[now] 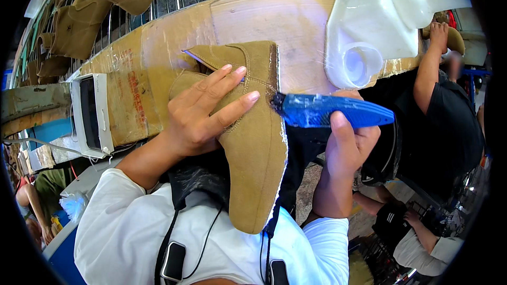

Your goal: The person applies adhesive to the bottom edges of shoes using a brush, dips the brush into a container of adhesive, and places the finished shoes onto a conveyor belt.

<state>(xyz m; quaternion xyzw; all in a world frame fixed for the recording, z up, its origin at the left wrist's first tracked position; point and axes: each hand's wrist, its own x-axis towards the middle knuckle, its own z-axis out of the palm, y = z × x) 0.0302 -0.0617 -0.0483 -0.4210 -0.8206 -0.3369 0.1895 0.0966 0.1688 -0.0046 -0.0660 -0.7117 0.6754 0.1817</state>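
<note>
My left hand (198,113) holds a tan suede ankle boot (256,148), with the fingers spread over its side near the opening. The boot lies with its toe toward me, and its lower edge faces right with a white, wet-looking line along it. In my right hand (351,142) is a brush with a blue handle (338,111), thumb on top and fingers underneath. Its dark bristle end touches the boot's lower edge near the heel. Part of the boot's opening is hidden behind my left hand.
A cardboard-covered bench (253,18) lies beneath, with a white plastic jug (364,21) at its far right. A white box (92,113) stands at the left. More tan boots (79,26) rest on a metal rack behind. A co-worker in black (433,126) is at the right.
</note>
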